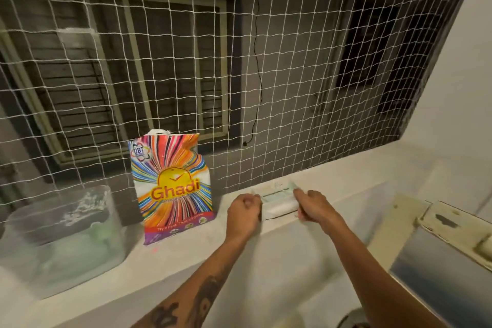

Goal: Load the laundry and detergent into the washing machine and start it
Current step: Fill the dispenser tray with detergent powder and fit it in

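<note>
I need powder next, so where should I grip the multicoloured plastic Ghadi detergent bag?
Probably best pinch the top edge of the multicoloured plastic Ghadi detergent bag, coming from the front right: it stands upright, a white string net backs it and a translucent plastic box flanks its left.

Bag (173, 181) stands on the ledge (186, 247), tub (64, 234) to its left, drawer (279, 201) to its right (net (292, 61) behind all).

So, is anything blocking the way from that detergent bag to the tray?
Only the person's own left hand, curled at the left edge of the tray, sits between them. Otherwise nothing visible: the detergent bag stands on the ledge just left of it.
</note>
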Available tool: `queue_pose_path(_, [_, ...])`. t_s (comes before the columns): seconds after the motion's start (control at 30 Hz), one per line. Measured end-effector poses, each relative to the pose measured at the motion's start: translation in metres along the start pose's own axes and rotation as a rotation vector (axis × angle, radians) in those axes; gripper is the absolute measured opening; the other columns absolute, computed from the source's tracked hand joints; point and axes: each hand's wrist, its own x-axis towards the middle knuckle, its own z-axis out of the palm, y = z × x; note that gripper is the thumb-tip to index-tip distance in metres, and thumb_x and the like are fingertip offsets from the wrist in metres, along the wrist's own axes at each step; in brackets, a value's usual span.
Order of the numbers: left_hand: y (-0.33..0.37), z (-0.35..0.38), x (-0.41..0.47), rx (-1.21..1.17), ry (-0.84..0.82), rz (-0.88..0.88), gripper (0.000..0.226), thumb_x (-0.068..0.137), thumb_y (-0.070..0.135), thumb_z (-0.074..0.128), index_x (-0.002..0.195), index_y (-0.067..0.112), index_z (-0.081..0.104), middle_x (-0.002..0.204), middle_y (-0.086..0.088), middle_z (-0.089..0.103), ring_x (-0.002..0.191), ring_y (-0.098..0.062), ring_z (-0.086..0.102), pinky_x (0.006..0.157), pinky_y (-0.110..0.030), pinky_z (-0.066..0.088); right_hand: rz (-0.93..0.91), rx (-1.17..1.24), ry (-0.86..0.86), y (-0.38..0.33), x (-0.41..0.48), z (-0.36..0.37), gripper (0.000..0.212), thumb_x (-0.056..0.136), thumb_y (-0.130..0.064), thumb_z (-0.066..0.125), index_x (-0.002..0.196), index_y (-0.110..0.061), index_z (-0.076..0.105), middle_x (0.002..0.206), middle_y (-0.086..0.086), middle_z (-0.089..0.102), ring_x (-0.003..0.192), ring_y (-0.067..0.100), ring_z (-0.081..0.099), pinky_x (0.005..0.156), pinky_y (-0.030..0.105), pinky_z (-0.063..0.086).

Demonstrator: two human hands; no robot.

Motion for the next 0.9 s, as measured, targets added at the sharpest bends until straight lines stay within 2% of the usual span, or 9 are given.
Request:
queue_pose_path(0.07, [0.003, -0.004, 0.001, -0.030, 0.021, -0.008, 0.020, 0.088, 0.034, 0.057, 0.084, 0.018, 0.069, 0.080, 0.003, 0.071, 0.080, -0.016, 0.066, 0.083, -0.033, 0.053, 0.012, -0.103, 0.042, -0.003, -0.004, -0.002, 0.073, 0.088, -0.067, 0.045, 0.135, -0.011, 0.048, 0.138, 0.016, 0.041, 0.106, 0.027, 0.060, 0.090, 0.041, 0.055])
queue_pose_path(0.13, [0.008, -0.008, 0.000, -0.052, 0.047, 0.010, 0.018, 0.091, 0.028, 0.056, 0.086, 0.017, 0.069, 0.079, 0.004, 0.069, 0.078, -0.013, 0.063, 0.079, -0.029, 0.050, -0.020, -0.127, 0.132, -0.007, -0.012, -0.002, 0.077, 0.087, -0.067, 0.050, 0.144, -0.015, 0.040, 0.145, 0.015, 0.031, 0.124, 0.035, 0.050, 0.104, 0.049, 0.045])
queue_pose_path(0.23, [0.014, -0.014, -0.002, -0.129, 0.066, 0.037, 0.017, 0.094, 0.027, 0.056, 0.102, 0.017, 0.067, 0.088, 0.004, 0.068, 0.082, -0.012, 0.062, 0.077, -0.027, 0.050, -0.177, -0.008, 0.326, -0.016, -0.025, 0.000, 0.063, 0.090, -0.055, 0.058, 0.138, -0.017, 0.048, 0.141, 0.014, 0.035, 0.124, 0.034, 0.050, 0.105, 0.046, 0.044])
queue_pose_path(0.37, [0.031, -0.031, -0.009, -0.218, 0.074, 0.113, 0.018, 0.095, 0.027, 0.058, 0.106, 0.017, 0.067, 0.098, -0.001, 0.068, 0.091, -0.017, 0.064, 0.084, -0.033, 0.053, -0.371, 0.254, 0.392, -0.046, -0.052, 0.010, 0.035, 0.095, -0.039, 0.060, 0.125, -0.021, 0.058, 0.127, 0.004, 0.056, 0.108, 0.015, 0.056, 0.086, 0.023, 0.045])
queue_pose_path(0.5, [0.052, -0.062, -0.016, -0.291, 0.107, 0.204, 0.016, 0.094, 0.034, 0.058, 0.101, 0.022, 0.068, 0.089, 0.003, 0.068, 0.086, -0.016, 0.063, 0.083, -0.040, 0.053, -0.547, 0.405, 0.303, -0.090, -0.083, 0.031, 0.021, 0.095, -0.038, 0.060, 0.112, -0.026, 0.062, 0.104, -0.006, 0.065, 0.091, 0.007, 0.062, 0.078, 0.023, 0.051])
queue_pose_path(0.57, [0.060, -0.082, -0.019, -0.300, 0.143, 0.269, 0.016, 0.093, 0.038, 0.059, 0.097, 0.026, 0.068, 0.084, 0.006, 0.066, 0.081, -0.013, 0.061, 0.080, -0.039, 0.052, -0.647, 0.425, 0.245, -0.116, -0.103, 0.043, 0.017, 0.096, -0.036, 0.060, 0.109, -0.026, 0.063, 0.092, -0.012, 0.065, 0.080, -0.001, 0.060, 0.070, 0.014, 0.047])
queue_pose_path(0.73, [0.088, -0.140, -0.029, -0.297, 0.217, 0.417, 0.013, 0.096, 0.021, 0.058, 0.097, 0.013, 0.068, 0.078, 0.006, 0.065, 0.066, 0.001, 0.056, 0.062, -0.015, 0.046, -0.865, 0.517, 0.038, -0.175, -0.143, 0.080, 0.009, 0.096, -0.020, 0.062, 0.103, -0.023, 0.064, 0.088, -0.010, 0.066, 0.073, -0.005, 0.060, 0.069, 0.013, 0.047])
queue_pose_path(0.8, [0.095, -0.165, -0.032, -0.257, 0.231, 0.451, 0.010, 0.095, 0.020, 0.058, 0.091, 0.017, 0.067, 0.076, 0.009, 0.065, 0.067, -0.001, 0.057, 0.067, -0.019, 0.046, -0.947, 0.536, -0.043, -0.194, -0.158, 0.096, 0.014, 0.096, -0.014, 0.062, 0.100, -0.027, 0.063, 0.085, -0.010, 0.066, 0.071, -0.003, 0.061, 0.067, 0.017, 0.049])
queue_pose_path(0.9, [0.101, -0.217, -0.035, -0.214, 0.307, 0.481, 0.012, 0.093, 0.026, 0.059, 0.084, 0.024, 0.067, 0.074, 0.008, 0.067, 0.070, -0.008, 0.060, 0.072, -0.034, 0.050, -1.023, 0.528, -0.177, -0.224, -0.181, 0.125, 0.011, 0.096, -0.011, 0.061, 0.103, -0.018, 0.064, 0.081, -0.012, 0.064, 0.068, -0.006, 0.060, 0.064, 0.015, 0.049])
